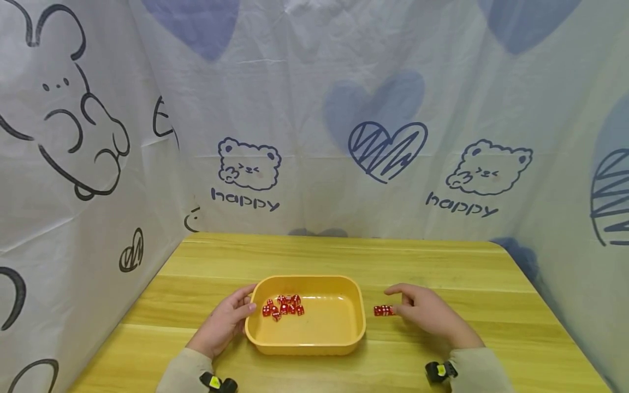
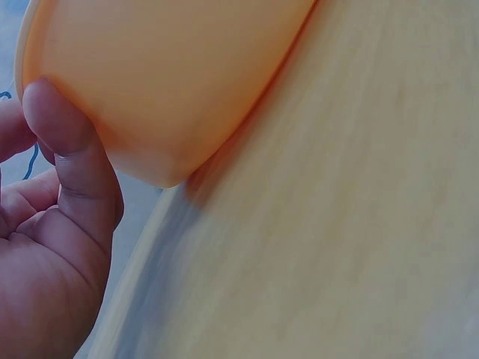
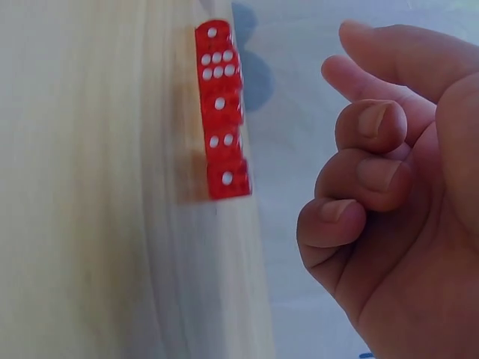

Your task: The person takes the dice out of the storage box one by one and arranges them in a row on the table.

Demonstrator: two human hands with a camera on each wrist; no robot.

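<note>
My left hand (image 1: 222,322) grips the left rim of a yellow plastic tray (image 1: 324,349), the thumb on the near side and fingers around the edge, as the left wrist view also shows. Several red dice (image 1: 283,309) with white pips lie loose in the left half of the tray. To the right of the tray, a row of red dice (image 3: 222,112) stands end to end on the table. Beside that row is my right hand (image 1: 429,314), its index finger and thumb apart and the other fingers loosely curled. It holds nothing; in the head view it hides the row's right end.
The wooden-patterned table (image 1: 417,262) carries the tray and the dice row. A white printed cloth (image 1: 314,109) hangs behind the table and along both sides. Dark wrist cameras (image 1: 437,372) sit on both sleeves.
</note>
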